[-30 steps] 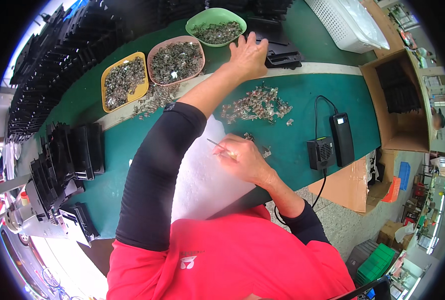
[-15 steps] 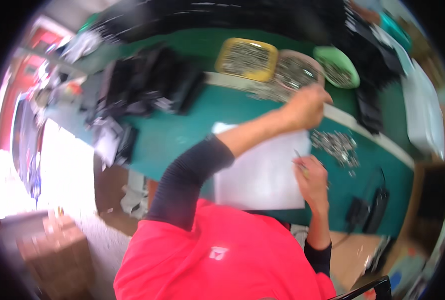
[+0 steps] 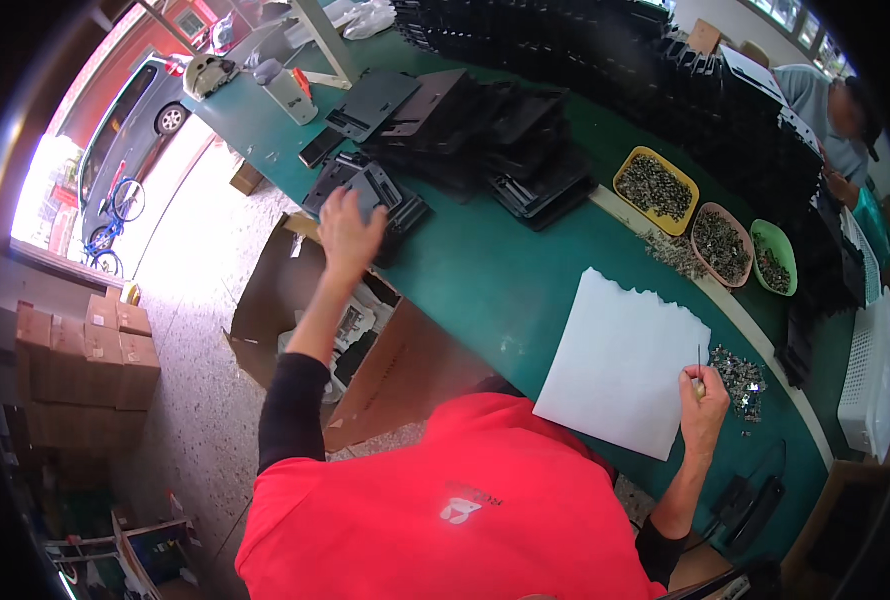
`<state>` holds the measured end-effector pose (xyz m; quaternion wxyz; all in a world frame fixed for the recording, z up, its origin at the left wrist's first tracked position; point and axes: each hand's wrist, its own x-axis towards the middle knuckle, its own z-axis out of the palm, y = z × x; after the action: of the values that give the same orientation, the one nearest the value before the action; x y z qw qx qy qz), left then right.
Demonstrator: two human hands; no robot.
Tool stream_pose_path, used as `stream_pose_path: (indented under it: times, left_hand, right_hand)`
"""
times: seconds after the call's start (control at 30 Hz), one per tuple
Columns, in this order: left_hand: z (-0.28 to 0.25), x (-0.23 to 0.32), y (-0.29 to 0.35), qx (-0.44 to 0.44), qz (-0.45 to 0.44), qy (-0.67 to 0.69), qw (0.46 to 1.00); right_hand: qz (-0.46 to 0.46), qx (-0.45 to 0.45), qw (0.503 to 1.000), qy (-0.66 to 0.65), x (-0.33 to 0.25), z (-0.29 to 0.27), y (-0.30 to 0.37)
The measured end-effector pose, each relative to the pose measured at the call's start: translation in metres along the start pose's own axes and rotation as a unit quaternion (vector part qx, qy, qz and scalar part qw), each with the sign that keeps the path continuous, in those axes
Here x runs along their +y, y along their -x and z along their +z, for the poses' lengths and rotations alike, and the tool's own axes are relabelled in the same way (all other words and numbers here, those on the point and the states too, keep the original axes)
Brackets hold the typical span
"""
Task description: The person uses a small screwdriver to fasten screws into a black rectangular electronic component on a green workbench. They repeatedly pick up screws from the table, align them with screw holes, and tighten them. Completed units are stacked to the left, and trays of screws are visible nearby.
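My left hand (image 3: 350,235) reaches far left, its fingers spread at the near edge of a stack of flat black plastic parts (image 3: 400,205). Whether the fingertips touch the top part, I cannot tell. A thin pointed tool with a yellowish handle (image 3: 700,387) is held in my right hand (image 3: 703,410), closed round it with the tip pointing away from me. That hand rests at the right edge of a white sheet (image 3: 620,365) with a ragged far edge. Just right of it lies a loose pile of small metal pieces (image 3: 743,382).
Yellow (image 3: 655,192), pink (image 3: 722,245) and green (image 3: 773,258) bowls of small metal parts stand behind a pale strip (image 3: 755,325). More black parts (image 3: 535,150) cover the far left. An open cardboard box (image 3: 395,375) stands below the table's left edge. Another person (image 3: 835,115) is at far right.
My left hand has swung from near the bowls to the black parts at left. The view has turned left. My right hand keeps the tool beside the sheet.
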<state>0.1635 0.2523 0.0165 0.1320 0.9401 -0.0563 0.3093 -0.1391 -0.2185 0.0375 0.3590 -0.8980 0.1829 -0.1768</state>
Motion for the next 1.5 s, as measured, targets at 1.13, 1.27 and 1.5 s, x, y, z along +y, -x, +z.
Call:
stream_pose_path:
  times: [1.13, 1.27, 1.5]
  left_hand:
    - [-0.040, 0.262, 0.129, -0.501, 0.145, 0.368, 0.770]
    - [-0.045, 0.274, 0.123, -0.324, 0.273, 0.359, 0.832]
    - [-0.031, 0.304, 0.143, -0.340, 0.337, 0.351, 0.805]
  right_hand:
    - [0.231, -0.083, 0.952, -0.183, -0.007, -0.008, -0.007]
    - [0.242, -0.142, 0.949, -0.143, -0.005, -0.009, -0.017]
    - [0.209, -0.123, 0.966, -0.088, 0.004, 0.008, -0.028]
